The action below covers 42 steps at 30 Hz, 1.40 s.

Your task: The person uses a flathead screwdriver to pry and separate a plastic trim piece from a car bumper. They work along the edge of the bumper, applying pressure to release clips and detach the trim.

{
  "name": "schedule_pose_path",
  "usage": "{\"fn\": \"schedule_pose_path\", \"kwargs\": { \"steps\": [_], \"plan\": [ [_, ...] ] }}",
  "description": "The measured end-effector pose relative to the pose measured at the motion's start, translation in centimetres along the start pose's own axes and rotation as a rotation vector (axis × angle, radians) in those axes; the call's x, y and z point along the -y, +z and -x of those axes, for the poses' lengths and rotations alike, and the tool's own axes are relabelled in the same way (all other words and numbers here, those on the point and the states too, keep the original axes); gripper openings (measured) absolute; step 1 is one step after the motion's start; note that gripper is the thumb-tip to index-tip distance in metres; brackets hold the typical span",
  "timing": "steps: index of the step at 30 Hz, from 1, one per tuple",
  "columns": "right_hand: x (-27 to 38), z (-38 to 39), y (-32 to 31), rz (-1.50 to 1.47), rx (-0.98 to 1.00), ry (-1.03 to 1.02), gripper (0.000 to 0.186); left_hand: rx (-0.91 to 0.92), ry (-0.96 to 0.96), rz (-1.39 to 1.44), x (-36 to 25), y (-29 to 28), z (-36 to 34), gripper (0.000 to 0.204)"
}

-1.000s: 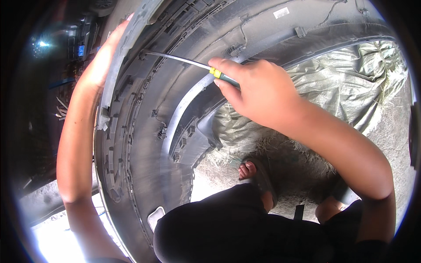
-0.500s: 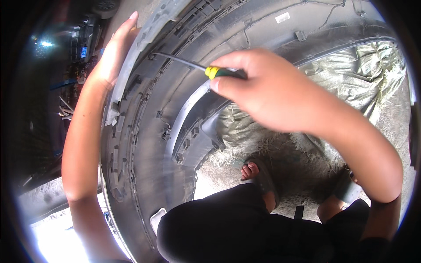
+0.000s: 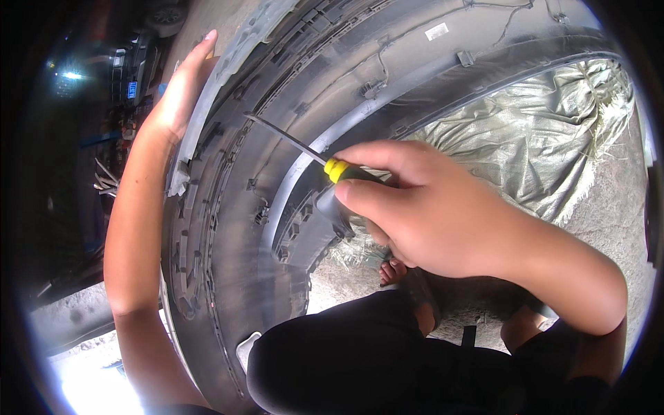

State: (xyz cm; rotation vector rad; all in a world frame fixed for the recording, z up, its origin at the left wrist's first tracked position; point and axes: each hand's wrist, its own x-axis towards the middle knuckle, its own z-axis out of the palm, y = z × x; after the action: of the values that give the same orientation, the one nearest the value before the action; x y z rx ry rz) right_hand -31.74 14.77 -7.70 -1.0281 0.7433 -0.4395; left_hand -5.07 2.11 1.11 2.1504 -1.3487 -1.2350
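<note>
Right grip (image 3: 432,207) clamped on screwdriver (image 3: 337,169), left grip (image 3: 181,97) unclear, crumpled sheeting (image 3: 526,131) on rough floor (image 3: 612,200)

So there's a crumpled sack (image 3: 526,131) at right, dusty floor (image 3: 609,187) beside it, plus a wheel (image 3: 166,15) and blue plate (image 3: 131,90) upper left.

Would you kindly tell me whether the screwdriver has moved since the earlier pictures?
Yes: judged against the white label on the dark panel, the screwdriver in the right hand has moved down the picture, farther from that label.
</note>
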Motion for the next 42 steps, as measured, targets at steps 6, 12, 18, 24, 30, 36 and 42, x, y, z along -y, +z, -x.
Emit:
{"fn": "schedule_pose_path", "kwargs": {
  "steps": [6,12,18,24,30,36,42],
  "plan": [
    [-0.7,-1.1,2.3,-0.648,0.211,0.14,0.044,0.011,-0.016,-0.004,0.1,-0.6,-0.3,0.087],
    [0.2,-1.6,2.5,-0.074,-0.049,-0.146,0.042,-0.109,0.102,-0.2,0.5,-0.1,0.3,0.087],
    [1.8,-1.3,-0.1,0.424,-0.2,-0.417,0.033,0.073,0.049,-0.067,0.8,-1.5,-0.3,0.088],
    [2.8,-2.1,-1.7,0.673,-0.289,-0.442,0.035,0.371,0.033,0.079,2.2,-4.8,-2.5,0.093],
    [3.7,-2.9,-3.5,0.293,-0.167,-0.228,0.04,0.204,0.131,-0.167,2.0,-4.4,-2.3,0.09],
    [3.2,-2.8,-4.3,0.2,-0.12,-0.23,0.038,0.018,0.216,0.055,2.0,-2.1,-1.4,0.082],
    [2.9,-3.6,-4.4,0.227,-0.12,-0.245,0.037,0.154,0.134,0.017,1.7,-4.0,-2.6,0.084]
  ]
}}
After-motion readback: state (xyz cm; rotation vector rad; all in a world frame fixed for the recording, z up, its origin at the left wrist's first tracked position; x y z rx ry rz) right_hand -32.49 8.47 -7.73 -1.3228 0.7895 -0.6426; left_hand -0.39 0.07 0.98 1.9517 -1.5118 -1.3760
